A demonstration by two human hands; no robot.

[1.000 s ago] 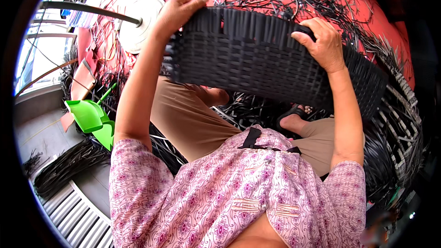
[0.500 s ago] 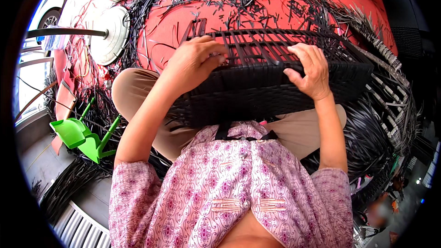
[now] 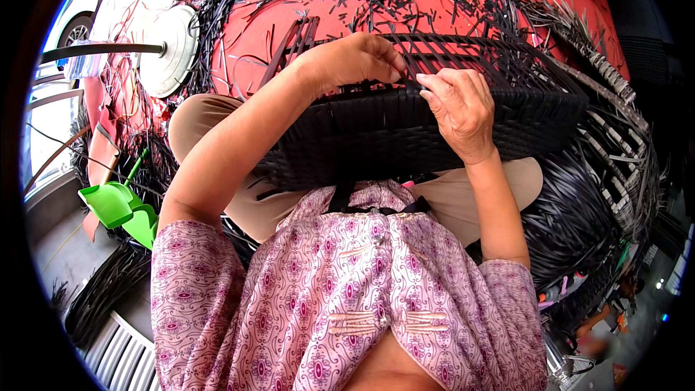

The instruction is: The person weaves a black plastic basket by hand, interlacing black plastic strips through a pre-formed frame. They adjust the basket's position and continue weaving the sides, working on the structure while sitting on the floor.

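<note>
One black woven frame [image 3: 413, 130] over bent legs [image 3: 499, 192]

It was probably light and stiff, perhaps slippery along its flat strands, and best held by its firm upper edge. Left hand [image 3: 358, 61] fingers curled there; the right hand's [image 3: 460, 108] thumb and fingers bent close together. Whether either pinched a strand, one could not tell. Tight weave covered the near side; open bars showed behind.

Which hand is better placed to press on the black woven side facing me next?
Probably your right hand: it's nearer that woven side, while your left hand reaches beyond it.
</note>
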